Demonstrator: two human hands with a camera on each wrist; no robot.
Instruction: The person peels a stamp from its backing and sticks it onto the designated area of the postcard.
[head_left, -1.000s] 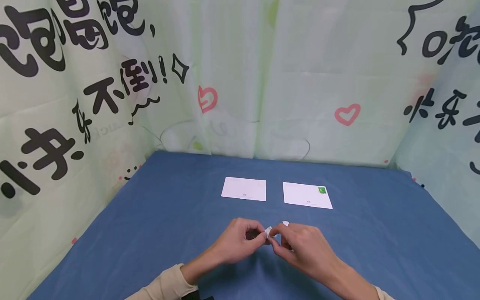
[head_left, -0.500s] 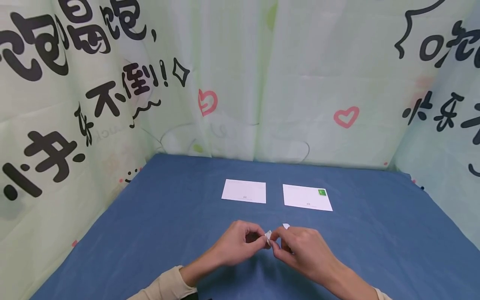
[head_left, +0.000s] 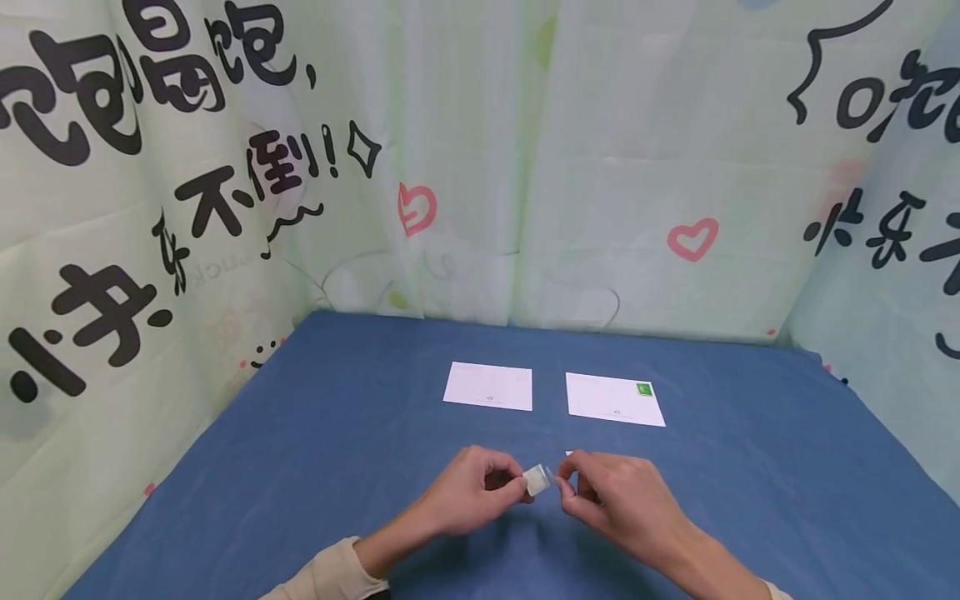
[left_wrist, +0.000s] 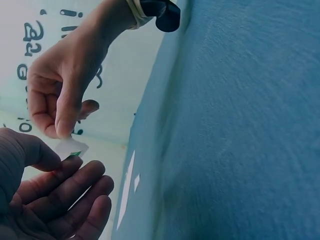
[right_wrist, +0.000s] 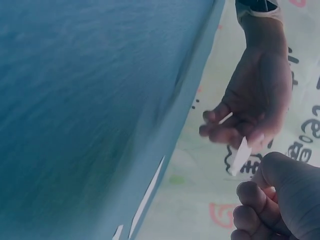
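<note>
Between both hands, above the table, is a small stamp sticker (head_left: 537,480), pale on the side facing the head view, with a translucent strip at its right edge. A green patch shows on its other face in the left wrist view. My left hand (head_left: 480,492) pinches it between thumb and index finger, the other fingers loosely extended. My right hand (head_left: 618,500) has thumb and index tip pinched together at the translucent edge, its remaining fingers curled. In the right wrist view the sticker (right_wrist: 241,157) appears nearly edge-on beside the left fingertips.
Two white envelope-like cards lie flat ahead on the blue cloth (head_left: 360,433): a plain one (head_left: 487,386) at left and one (head_left: 611,398) with a green stamp (head_left: 644,389) at right. A small white scrap (left_wrist: 137,183) lies nearer. Printed curtains (head_left: 465,167) enclose the table.
My right hand has drawn to the right, away from my left hand. More of the sticker's pale face now shows in the widened gap. The cards stay where they lie.
</note>
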